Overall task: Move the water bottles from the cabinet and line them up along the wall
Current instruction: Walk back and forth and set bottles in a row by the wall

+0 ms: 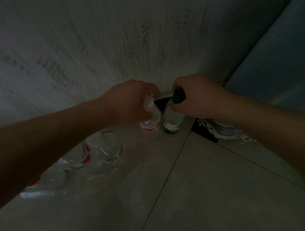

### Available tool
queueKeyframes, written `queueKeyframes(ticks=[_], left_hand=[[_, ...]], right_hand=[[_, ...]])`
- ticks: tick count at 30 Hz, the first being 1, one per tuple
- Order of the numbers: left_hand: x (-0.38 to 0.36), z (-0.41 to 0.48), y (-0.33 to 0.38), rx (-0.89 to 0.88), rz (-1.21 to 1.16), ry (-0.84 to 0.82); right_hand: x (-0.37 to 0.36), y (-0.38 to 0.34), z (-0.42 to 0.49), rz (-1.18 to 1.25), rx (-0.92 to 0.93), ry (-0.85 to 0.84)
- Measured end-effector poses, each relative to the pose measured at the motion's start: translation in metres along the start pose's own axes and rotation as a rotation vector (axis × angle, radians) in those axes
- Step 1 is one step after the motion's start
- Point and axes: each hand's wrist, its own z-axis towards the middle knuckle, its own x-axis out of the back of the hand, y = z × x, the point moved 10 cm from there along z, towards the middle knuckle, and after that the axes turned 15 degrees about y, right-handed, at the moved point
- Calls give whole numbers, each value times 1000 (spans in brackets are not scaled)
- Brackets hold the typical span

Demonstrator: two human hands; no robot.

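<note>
Now, in dim light, nearest of all, a clear water bottle with a red label [53, 179] is seen low on the left, on the tiled floor [206, 190], partly covered by the left forearm. Just beyond it a second red-labelled bottle [101, 148] with a white cap is found, close against the foot of the wall [80, 48]; the two are blurred and their exact spacing cannot be told.

Further along, the left hand [131, 99] is wrapped round the neck of a white-capped bottle [149, 104], its fingers [154, 89] curled and clamped just under the cap. Right beside it, the green-capped bottle [172, 120] is held upright by the right hand [197, 98], whose fingers [179, 109] are closed over the cap and shoulder from above. The two held bottles are side by side, nearly touching, with their bases down at the floor by the wall; whether they are fully set down cannot be told.

Behind the right wrist a patterned mat [218, 128] is laid on the floor, and beyond that a pale blue panel [285, 70] is met by the wall at the corner.
</note>
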Motion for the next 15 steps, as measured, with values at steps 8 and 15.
queueKeyframes(ticks=[8,15], left_hand=[[7,2,-10,79,32,114],[9,2,-2,8,22,102]], right_hand=[[-3,-5,-3,10,80,-63],[-3,-4,-2,48,71,-50]])
